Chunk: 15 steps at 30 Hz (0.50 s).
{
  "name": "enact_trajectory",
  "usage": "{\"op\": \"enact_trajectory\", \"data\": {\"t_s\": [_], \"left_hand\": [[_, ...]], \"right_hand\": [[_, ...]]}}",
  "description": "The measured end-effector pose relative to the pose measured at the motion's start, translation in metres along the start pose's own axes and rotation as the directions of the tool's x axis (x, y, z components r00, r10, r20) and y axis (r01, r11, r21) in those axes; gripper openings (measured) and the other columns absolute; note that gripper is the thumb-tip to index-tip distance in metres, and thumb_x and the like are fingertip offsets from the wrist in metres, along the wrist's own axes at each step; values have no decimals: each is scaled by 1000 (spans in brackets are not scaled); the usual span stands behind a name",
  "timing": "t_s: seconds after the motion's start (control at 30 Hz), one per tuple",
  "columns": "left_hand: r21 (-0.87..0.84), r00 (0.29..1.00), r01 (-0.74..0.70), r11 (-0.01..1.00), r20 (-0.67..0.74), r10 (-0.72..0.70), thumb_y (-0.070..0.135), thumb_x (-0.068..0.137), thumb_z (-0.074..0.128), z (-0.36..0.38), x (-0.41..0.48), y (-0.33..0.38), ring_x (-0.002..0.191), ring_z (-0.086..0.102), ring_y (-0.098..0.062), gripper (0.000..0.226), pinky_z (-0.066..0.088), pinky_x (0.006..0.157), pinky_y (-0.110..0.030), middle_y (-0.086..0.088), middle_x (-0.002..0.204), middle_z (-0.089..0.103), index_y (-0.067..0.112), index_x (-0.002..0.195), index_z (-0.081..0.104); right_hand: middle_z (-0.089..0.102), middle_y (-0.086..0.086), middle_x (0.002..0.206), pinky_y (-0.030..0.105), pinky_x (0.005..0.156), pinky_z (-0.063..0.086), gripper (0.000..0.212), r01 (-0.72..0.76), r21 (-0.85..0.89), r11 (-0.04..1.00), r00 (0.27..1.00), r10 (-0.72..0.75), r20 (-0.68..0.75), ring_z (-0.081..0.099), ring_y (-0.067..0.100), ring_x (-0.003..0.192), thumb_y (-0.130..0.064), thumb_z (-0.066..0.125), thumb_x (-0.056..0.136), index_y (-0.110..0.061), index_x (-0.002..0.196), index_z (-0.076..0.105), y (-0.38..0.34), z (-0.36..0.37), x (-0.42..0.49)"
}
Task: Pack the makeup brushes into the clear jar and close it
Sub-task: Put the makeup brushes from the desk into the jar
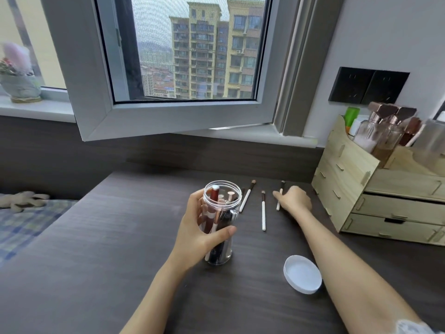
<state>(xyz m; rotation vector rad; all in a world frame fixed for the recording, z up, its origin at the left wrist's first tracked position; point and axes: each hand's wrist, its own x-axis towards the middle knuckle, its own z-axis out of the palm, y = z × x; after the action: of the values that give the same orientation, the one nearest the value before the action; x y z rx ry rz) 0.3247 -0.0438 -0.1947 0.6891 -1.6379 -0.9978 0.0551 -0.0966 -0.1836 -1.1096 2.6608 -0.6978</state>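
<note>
The clear jar [220,196] stands upright on the dark desk with no lid on, and several brushes stand inside it. My left hand [201,235] is wrapped around its side. Three white-handled makeup brushes lie on the desk behind it: one [246,196] just right of the jar, one [263,213] in the middle, and one [280,192] on the right. My right hand [295,200] rests on that rightmost brush, fingers over its handle; I cannot tell whether they grip it. The white lid [302,273] lies inner side up near my right forearm.
A wooden drawer organiser [375,189] with bottles on top stands at the desk's right side. An open window sash [168,116] juts out over the back of the desk [96,261]. A bed with a checked cover [24,225] lies to the left.
</note>
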Motion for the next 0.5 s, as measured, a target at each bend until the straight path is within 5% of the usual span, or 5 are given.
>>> {"op": "enact_trajectory", "data": {"t_s": [0.17,0.27,0.37,0.43,0.5], "left_hand": [[7,1000,-11,1000,1,11,32,59,83,0,0,0,103,63,2,69,44,84,-6,26,111,65,52,115,47],[3,1000,-10,1000,6,10,32,59,83,0,1,0,104,63,0,70,44,85,-7,24,112,65,51,116,47],[-3,1000,-12,1000,4,12,32,59,83,0,1,-1,106,63,-4,71,44,85,-9,22,113,65,51,117,47],[0,1000,-13,1000,3,13,32,59,83,0,1,-1,105,63,-2,70,44,85,-8,23,113,65,52,116,47],[-3,1000,-13,1000,-1,13,32,59,83,1,1,-1,104,63,0,70,44,85,-8,24,113,65,52,116,47]], "right_hand": [[66,15,115,32,77,48,32,-50,-83,995,997,54,46,62,34,108,-26,56,90,-3,112,62,-4,5,6],[62,15,70,27,50,43,23,-54,145,988,992,35,125,62,28,59,-15,51,91,1,77,60,-7,-7,3],[50,12,58,22,34,43,27,-37,752,658,985,-104,138,52,12,33,-7,45,94,1,70,53,-24,-35,-23],[56,12,61,19,34,47,25,94,916,389,959,-282,22,56,6,33,-4,44,94,-4,70,52,-37,-61,-53],[67,7,61,21,40,51,17,233,940,250,875,-476,-90,63,9,44,-8,51,91,-9,75,57,-49,-83,-87]]}}
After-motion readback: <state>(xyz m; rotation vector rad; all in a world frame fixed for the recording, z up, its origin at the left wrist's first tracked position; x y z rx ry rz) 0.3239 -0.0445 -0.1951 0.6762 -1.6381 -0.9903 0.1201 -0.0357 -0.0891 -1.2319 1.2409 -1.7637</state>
